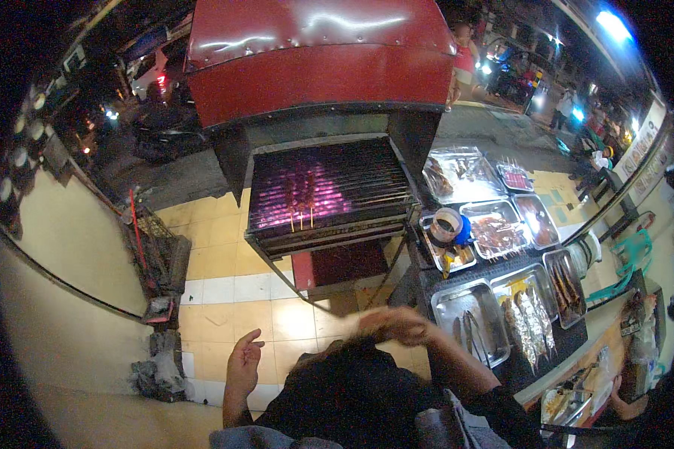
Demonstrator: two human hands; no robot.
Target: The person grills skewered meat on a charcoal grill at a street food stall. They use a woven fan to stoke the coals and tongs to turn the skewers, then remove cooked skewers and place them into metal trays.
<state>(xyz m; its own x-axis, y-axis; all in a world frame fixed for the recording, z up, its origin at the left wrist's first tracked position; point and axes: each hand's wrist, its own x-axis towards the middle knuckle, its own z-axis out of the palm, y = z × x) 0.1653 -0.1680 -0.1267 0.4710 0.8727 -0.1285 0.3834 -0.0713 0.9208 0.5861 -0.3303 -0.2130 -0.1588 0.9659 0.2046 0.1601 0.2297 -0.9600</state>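
Note:
My left hand (243,363) is raised beside my dark shirt, its fingers apart and nothing in it. In front of my body my right hand (393,325) is bent inward and smeared by motion. Its fingers look curled, and a blurred brownish edge runs from it across my shirt; what it holds is too blurred to make out. Ahead, apart from both hands, stands a charcoal grill (367,176) under a red metal hood (322,67). Several skewers of meat (301,198) lie on its grate over purple-pink glowing coals, their stick ends toward me.
On the right table, metal trays hold skewered meat (494,228), foil-wrapped food (528,322) and tongs (472,333). A cup-like container (447,223) stands by a blue one. Another person's hand (618,396) shows at lower right. A low wall (82,232) is at left; a street lies beyond.

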